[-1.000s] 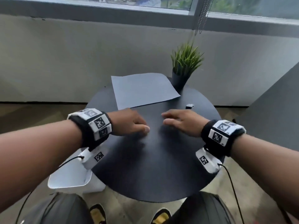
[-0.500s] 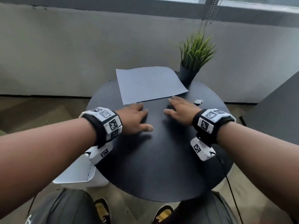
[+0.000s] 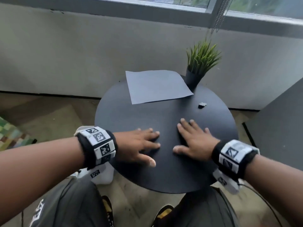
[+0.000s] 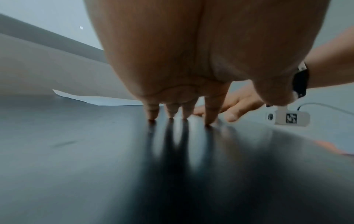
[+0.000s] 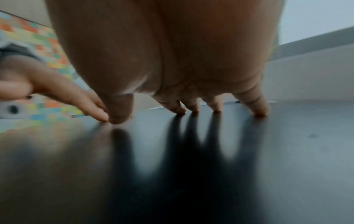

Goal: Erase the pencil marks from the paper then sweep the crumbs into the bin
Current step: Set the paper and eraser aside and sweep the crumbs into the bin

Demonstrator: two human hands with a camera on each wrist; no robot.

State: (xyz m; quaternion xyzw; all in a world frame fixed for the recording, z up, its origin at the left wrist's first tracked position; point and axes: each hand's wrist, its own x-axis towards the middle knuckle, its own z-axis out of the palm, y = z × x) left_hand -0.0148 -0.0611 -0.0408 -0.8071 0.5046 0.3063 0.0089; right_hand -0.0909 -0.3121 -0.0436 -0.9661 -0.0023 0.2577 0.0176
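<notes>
A pale sheet of paper (image 3: 157,86) lies at the far side of the round black table (image 3: 164,174); its near edge shows as paper (image 4: 107,100) low in the left wrist view. A small eraser (image 3: 202,105) sits right of it. My left hand (image 3: 139,145) and right hand (image 3: 195,141) rest flat on the tabletop side by side, fingers spread, holding nothing. The left fingertips (image 4: 171,115) and right fingertips (image 5: 216,108) touch the black surface. Pencil marks and crumbs are too faint to see.
A potted green plant (image 3: 199,63) stands at the table's far right edge beside the paper. A white bin (image 3: 103,176) sits on the floor under the table's left edge, mostly hidden by my left wrist. A grey wall and window lie beyond.
Both hands drew back toward me from near the paper's edge and spread flat on the table. The head view tilted and shifted, so the table now sits further right.
</notes>
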